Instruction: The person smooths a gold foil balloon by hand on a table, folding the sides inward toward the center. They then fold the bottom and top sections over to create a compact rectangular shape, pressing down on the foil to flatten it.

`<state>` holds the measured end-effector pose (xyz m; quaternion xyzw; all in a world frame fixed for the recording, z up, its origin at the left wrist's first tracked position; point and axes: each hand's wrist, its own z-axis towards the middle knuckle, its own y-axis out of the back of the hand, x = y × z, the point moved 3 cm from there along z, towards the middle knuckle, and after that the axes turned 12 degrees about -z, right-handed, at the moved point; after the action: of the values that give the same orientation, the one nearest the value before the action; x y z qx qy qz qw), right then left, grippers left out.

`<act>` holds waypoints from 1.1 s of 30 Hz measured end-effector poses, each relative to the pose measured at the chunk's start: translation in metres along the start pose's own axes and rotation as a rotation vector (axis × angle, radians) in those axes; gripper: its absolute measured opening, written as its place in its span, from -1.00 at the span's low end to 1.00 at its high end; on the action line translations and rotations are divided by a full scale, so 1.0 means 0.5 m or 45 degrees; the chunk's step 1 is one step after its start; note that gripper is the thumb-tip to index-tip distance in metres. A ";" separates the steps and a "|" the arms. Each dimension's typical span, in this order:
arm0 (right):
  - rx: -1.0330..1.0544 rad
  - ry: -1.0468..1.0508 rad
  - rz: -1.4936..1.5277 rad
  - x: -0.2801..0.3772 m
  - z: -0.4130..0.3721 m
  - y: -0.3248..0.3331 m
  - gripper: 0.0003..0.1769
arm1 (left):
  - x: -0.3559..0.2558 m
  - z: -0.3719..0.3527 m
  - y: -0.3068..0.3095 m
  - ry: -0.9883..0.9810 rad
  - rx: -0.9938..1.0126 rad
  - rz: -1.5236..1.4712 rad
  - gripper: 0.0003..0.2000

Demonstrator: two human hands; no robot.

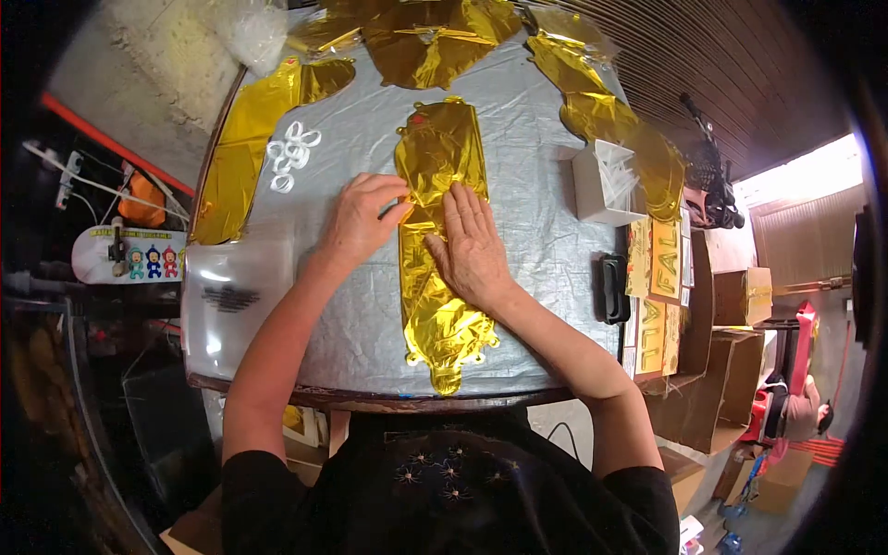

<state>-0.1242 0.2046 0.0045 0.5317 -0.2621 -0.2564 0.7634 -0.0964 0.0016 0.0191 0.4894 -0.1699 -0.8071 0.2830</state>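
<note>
— Head view. Where?
— Found the gold foil balloon flat on the table. Pressed under the right hand, palm open; pinched at its edge by the left hand (fingers curled).
— Handling?
— Judged light, crinkly, slippery; best taken by the edges.

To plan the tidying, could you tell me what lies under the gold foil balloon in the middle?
The gold foil balloon rests on the silver table cover, visible all around it. Anything directly beneath is hidden by the foil.

silver table with gold foil balloons
</note>
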 end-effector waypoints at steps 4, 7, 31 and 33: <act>0.004 -0.007 0.003 -0.001 -0.002 -0.004 -0.20 | -0.002 0.002 0.002 -0.001 0.019 0.027 -0.80; -0.012 -0.007 0.013 -0.002 -0.003 -0.006 -0.20 | -0.008 0.006 0.000 0.000 0.035 0.023 -0.79; -0.004 -0.120 -0.140 -0.027 0.012 -0.028 -0.17 | 0.000 0.098 0.011 -0.129 0.025 0.073 -0.80; 0.001 -0.121 -0.139 -0.026 0.011 -0.024 -0.17 | -0.006 0.150 -0.009 -0.182 -0.001 0.133 -0.80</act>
<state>-0.1388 0.2057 -0.0068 0.5327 -0.2688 -0.3227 0.7348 -0.1630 0.0066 0.0535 0.4210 -0.2145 -0.8242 0.3120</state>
